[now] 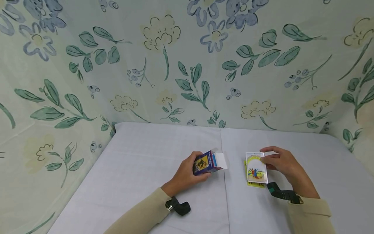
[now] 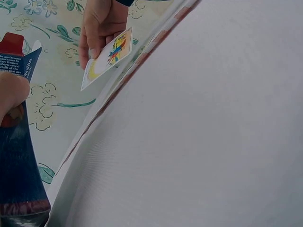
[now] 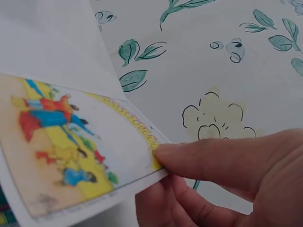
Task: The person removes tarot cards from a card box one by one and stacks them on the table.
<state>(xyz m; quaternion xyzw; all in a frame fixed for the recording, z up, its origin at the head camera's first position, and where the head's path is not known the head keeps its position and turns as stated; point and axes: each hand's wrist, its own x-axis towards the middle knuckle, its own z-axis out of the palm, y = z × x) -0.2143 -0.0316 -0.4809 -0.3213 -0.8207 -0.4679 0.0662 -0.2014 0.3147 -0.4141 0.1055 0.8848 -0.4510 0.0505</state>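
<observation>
My left hand (image 1: 184,172) grips a dark blue tarot card box (image 1: 204,163). The box lies tilted in the hand, its white end flap (image 1: 220,161) folded out towards the right. My right hand (image 1: 283,162) pinches an illustrated card (image 1: 257,170) by its edge, thumb on the picture side. Figures under a yellow arch are printed on that card, seen close in the right wrist view (image 3: 71,137). Under it, in the head view, shows the edge of a yellow printed card or booklet (image 1: 255,184). How full the box is cannot be seen.
A white cloth (image 1: 140,146) with a crease down its middle covers the table. Floral fabric (image 1: 163,65) hangs behind and at both sides. Each wrist carries a black camera mount, the left one (image 1: 179,206) near the cloth.
</observation>
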